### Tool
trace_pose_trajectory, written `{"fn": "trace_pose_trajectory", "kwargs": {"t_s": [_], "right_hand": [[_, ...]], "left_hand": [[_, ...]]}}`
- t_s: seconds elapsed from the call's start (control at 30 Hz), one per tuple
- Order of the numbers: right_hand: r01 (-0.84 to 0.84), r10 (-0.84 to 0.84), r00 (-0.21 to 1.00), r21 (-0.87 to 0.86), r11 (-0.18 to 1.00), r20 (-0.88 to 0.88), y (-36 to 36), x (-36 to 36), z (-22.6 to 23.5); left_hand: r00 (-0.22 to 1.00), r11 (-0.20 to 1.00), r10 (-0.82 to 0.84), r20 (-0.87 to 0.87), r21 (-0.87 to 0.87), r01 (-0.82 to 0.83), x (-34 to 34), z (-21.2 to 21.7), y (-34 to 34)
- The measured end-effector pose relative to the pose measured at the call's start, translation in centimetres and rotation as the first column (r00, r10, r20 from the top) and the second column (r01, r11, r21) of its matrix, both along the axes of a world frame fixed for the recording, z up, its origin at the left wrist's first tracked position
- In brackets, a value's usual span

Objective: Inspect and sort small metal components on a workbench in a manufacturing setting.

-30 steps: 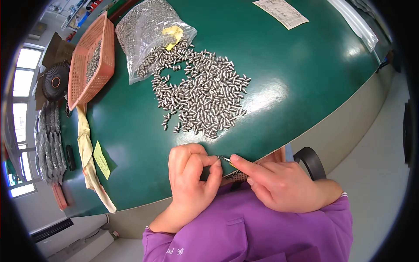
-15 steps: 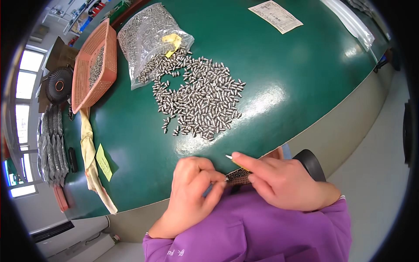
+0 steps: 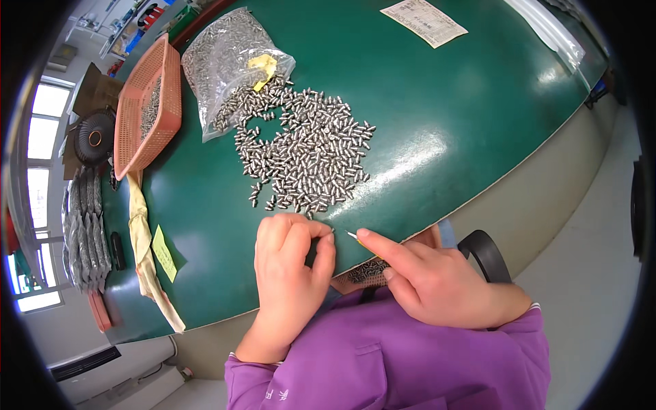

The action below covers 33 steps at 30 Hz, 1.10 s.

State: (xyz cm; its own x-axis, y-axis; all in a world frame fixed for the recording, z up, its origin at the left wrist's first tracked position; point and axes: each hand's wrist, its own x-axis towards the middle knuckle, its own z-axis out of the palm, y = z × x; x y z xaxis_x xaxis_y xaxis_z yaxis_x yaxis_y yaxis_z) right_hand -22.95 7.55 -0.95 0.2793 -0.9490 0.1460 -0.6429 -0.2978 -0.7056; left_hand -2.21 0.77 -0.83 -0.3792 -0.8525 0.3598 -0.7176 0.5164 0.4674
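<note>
My left hand [image 3: 288,266] is over the front of the green table, just below a heap of small shiny metal fittings [image 3: 318,147]. Thumb and forefinger are pinched together, and a tiny bit of metal shows at their tips; its kind is too small to make out. Closed round a slim tool [image 3: 352,235] with a pale tip and some yellow behind it, my right hand [image 3: 441,283] is just to the right. The tool's tip points at the left fingertips, a small gap apart. Its handle is mostly hidden by my fingers.
A basket [image 3: 342,282] with dark metal pieces sits below the table's front edge. A clear bag [image 3: 229,51] of fittings lies behind the heap. To the left are a pink basket [image 3: 171,113], a cloth strip [image 3: 141,236] and a yellow note [image 3: 163,253]. A paper slip [image 3: 425,20] lies far back.
My left hand has moved forward from above the lap-side basket to the table, close to the heap. My right hand has shifted only slightly, still holding the slim tool.
</note>
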Motion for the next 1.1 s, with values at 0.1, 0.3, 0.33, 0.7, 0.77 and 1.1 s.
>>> {"fn": "trace_pose_trajectory", "kwargs": {"t_s": [0.1,0.3,0.33,0.7,0.77,1.1], "right_hand": [[-0.010,0.010,0.999,-0.017,1.000,-0.036,0.0,0.4,0.2],[-0.028,0.027,0.999,-0.044,0.999,-0.034,-0.5,0.2,0.4],[-0.033,0.033,0.999,-0.037,0.999,-0.003,-0.5,0.1,0.4],[-0.134,0.128,0.990,-0.103,0.986,-0.060,-1.1,-0.2,0.3],[-0.170,0.167,0.985,-0.111,0.979,-0.039,-1.4,-0.2,0.5],[-0.055,0.051,0.977,0.015,0.998,0.207,-1.7,-1.9,1.4]], "left_hand": [[0.999,0.998,-0.025,-0.034,0.061,0.027,0.1,0.1,0.7],[0.998,0.997,-0.010,-0.059,0.080,0.015,0.0,0.0,0.8],[0.998,0.997,-0.008,-0.060,0.082,0.013,0.0,-0.1,0.7],[0.995,0.993,-0.053,-0.081,0.099,0.061,0.1,0.0,0.3],[0.996,0.993,-0.042,-0.084,0.108,0.051,0.1,0.1,0.4],[0.991,0.985,-0.111,-0.070,0.126,0.119,0.9,0.6,2.1]]}}
